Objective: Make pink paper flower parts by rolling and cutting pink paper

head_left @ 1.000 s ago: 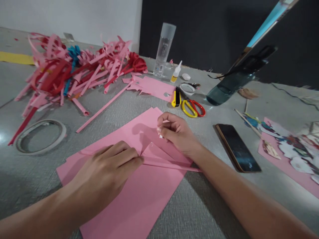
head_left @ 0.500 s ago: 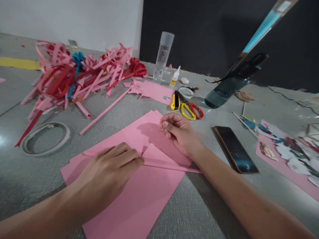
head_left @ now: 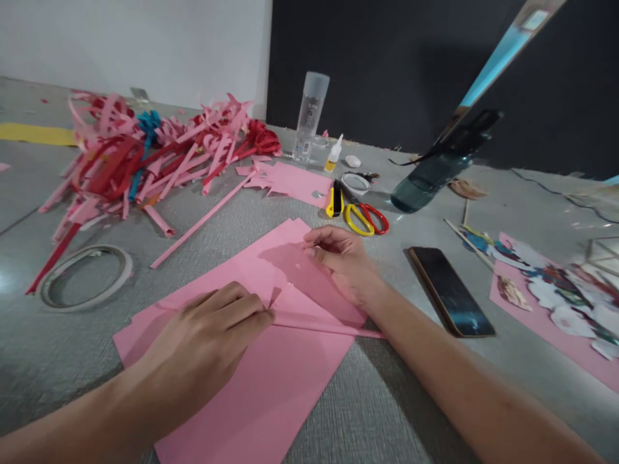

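Observation:
Stacked pink paper sheets lie on the grey table at the centre. Across them runs a rolled pink paper tube with a loose pointed flap. My left hand is closed over the tube's left part, its fingertips pressing at the flap's edge. Above the sheets, to the right of the flap, my right hand has its thumb and fingers pinched together; whatever is between them is too small to name. The tube's right end lies beside my right forearm.
Tape roll and piled paper strips are left. Behind the sheets lie scissors, a yellow cutter, glue and a clear bottle. Right are a phone, a dark bottle and paper cutouts.
My right hand has turned slightly and its fingertips have shifted a little over the sheets. My left hand keeps its hold on the tube. The whole view has shifted slightly.

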The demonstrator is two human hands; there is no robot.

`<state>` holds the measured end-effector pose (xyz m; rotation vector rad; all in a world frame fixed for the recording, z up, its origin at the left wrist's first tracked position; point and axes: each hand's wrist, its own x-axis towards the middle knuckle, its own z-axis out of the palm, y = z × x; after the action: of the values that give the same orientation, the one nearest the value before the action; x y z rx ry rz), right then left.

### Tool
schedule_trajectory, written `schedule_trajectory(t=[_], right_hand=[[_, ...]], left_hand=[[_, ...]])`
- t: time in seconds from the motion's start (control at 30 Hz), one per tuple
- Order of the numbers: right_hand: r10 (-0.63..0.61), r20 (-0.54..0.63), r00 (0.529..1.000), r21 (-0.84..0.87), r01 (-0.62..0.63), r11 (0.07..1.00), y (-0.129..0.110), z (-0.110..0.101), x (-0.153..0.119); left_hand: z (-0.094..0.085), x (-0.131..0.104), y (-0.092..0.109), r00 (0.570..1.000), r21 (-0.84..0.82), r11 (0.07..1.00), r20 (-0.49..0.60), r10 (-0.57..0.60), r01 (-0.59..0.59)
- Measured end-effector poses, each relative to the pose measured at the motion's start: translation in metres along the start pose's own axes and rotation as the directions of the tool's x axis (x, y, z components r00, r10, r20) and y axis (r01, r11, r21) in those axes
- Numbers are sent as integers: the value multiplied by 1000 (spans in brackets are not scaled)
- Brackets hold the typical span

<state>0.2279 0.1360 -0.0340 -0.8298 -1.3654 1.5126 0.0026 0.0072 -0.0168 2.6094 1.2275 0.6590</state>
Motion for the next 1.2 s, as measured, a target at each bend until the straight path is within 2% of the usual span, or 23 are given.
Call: schedule_trajectory(t=[0.23, 0.37, 0.53, 0.67, 1.0, 1.13, 1.2], right_hand=[[18, -48, 999, 10, -17, 1000, -7, 4, -2], [44, -29, 999, 89, -42, 995, -9, 4, -3], [-17, -36, 999, 245, 26, 969, -10, -1, -2], [32, 0, 999, 289, -31, 957, -11, -4, -1], [16, 51, 999, 177, -25, 984, -7, 0, -1], [-40, 74, 996, 33, 37, 999, -33, 7, -5], [-105, 75, 992, -109, 113, 988, -53, 12, -11]], left_hand=[[0, -1, 1, 1000, 5, 1000, 6, -6, 6], [1, -2, 0, 1000, -1, 1000, -1, -7, 7], [2, -2, -1, 1000, 14, 1000, 11, 1, -2], [2, -1, -1, 1000, 17, 1000, 3, 5, -5], [1, -2, -1, 1000, 17, 1000, 8, 5, -5], [-2, -2, -1, 999, 60, 998, 42, -20, 17], [-3, -2, -1, 996, 92, 995, 77, -37, 30]])
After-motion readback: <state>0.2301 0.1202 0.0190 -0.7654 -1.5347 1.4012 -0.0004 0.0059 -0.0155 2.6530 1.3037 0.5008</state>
